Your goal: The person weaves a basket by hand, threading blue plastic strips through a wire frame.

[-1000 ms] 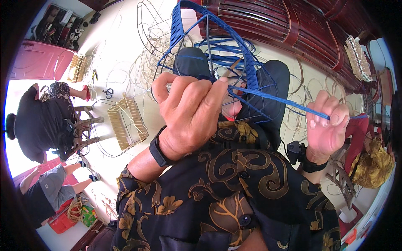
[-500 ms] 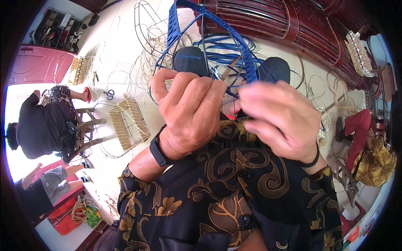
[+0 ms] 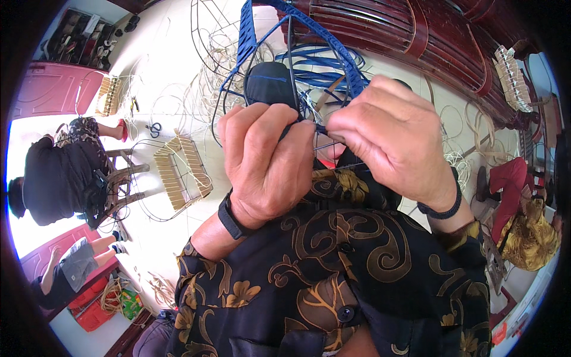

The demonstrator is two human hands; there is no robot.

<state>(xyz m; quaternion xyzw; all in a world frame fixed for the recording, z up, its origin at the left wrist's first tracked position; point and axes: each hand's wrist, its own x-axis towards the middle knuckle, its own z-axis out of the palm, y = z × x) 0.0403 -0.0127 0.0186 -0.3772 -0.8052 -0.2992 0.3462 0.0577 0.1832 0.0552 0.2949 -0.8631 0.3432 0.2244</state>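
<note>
In front of my lap stands a dark wire frame (image 3: 291, 53), partly wrapped in blue woven strip (image 3: 333, 47) along its upper edges. My left hand (image 3: 267, 157) is closed at the frame's near side, fingers curled and pinching. My right hand (image 3: 395, 143) is closed close beside it, thumb and finger pinching a dark blue strip (image 3: 319, 128) that spans the short gap between both hands. What lies inside the curled fingers is mostly hidden. Beyond the frame, loose blue strips (image 3: 315, 65) lie in a coil.
A dark red wooden bench (image 3: 380, 30) runs along the far right. On the floor at left are a partly wrapped frame (image 3: 178, 169), scissors (image 3: 155, 129) and tangled pale strips (image 3: 208, 77). People sit at left (image 3: 62, 169) and right (image 3: 526, 226); another person (image 3: 77, 265) stands lower left.
My right hand, blurred before, has come in toward my left and now pinches the blue strip. The left hand stays nearly in place. The person at lower left has shifted.
</note>
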